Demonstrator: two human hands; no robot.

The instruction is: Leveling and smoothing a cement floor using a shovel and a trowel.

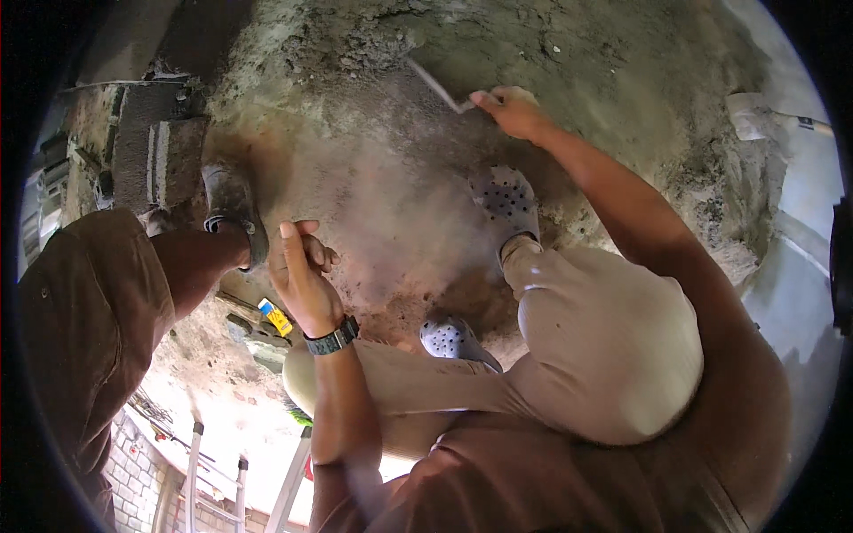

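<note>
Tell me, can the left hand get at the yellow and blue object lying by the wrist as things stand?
Probably yes. The left hand hangs empty, fingers loosely curled, and the yellow and blue object lies just below and left of its wrist with nothing between them. Another person's leg stands close by, which could crowd the reach.
</note>
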